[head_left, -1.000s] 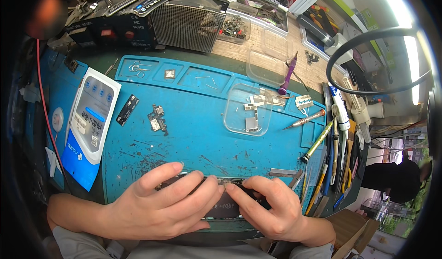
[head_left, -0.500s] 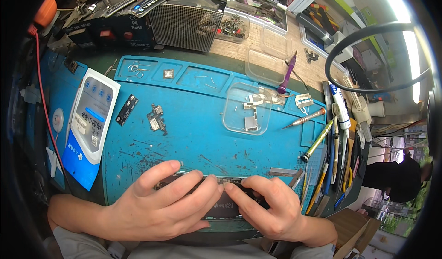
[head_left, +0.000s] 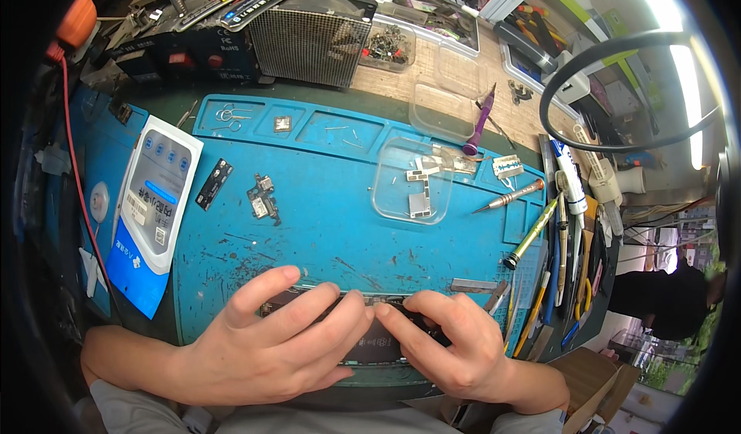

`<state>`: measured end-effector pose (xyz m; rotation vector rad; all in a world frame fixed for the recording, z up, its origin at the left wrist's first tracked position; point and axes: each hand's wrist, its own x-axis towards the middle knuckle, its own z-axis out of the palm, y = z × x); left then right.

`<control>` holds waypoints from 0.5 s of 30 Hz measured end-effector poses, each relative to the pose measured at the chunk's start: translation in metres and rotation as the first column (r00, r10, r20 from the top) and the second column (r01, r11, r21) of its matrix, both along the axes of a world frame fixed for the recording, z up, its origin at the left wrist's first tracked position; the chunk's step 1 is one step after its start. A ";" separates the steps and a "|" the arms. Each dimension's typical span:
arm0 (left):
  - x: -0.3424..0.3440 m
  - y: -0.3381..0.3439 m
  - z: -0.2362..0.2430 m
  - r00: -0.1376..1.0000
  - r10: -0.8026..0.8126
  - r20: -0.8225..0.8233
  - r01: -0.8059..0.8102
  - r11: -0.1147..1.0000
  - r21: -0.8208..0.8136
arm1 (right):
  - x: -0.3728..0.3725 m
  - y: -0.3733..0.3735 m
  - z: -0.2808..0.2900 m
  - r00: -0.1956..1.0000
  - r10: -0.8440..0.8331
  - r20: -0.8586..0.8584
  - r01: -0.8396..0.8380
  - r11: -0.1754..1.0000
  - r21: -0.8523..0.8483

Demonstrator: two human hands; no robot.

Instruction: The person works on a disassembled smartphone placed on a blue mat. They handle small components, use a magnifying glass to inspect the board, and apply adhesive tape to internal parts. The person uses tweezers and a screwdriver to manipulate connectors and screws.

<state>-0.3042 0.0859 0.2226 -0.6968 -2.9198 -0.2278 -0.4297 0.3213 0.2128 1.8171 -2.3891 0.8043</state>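
Left hand: the left hand lies flat on top of the phone, fingers spread a bit and pointing right. It presses down on the phone and covers most of its left part.
Right hand: the right hand is curled, with its fingertips pinching down on the right part of the phone. The tips of both hands almost meet in the middle.
Phone: the phone is a dark flat thing lying at the near edge of the mat, under both hands. Only a strip of it shows between the fingers.
Mat: the blue work mat is scratched and has little boxes pressed into its far edge.
Small metal strip: a grey metal strip lies on the mat just past the right hand.
Clear lid: a clear plastic tray sits in the middle of the mat, well away from the hands, with small silver parts in it.
Little parts: a small black strip and a tiny circuit piece lie on the left part of the mat.
Card pack: a white and blue packet lies on the left edge of the mat.
Tools: a screwdriver and a purple tool lie to the right of the tray. More tools lie in a row along the right side.
Back of the table: a metal mesh box stands far behind the mat.
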 end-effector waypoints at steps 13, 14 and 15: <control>0.001 0.003 0.000 0.999 0.025 -0.027 -0.025 1.000 0.007 | 0.001 0.001 0.000 0.999 -0.017 0.048 0.017 1.000 -0.006; 0.001 0.003 0.000 0.999 0.023 -0.030 -0.023 1.000 0.001 | 0.001 0.001 -0.001 0.997 -0.026 0.069 0.026 1.000 -0.010; 0.001 0.003 0.000 0.999 0.021 -0.032 -0.021 1.000 -0.006 | 0.001 0.001 -0.002 0.997 -0.020 0.075 0.021 1.000 -0.019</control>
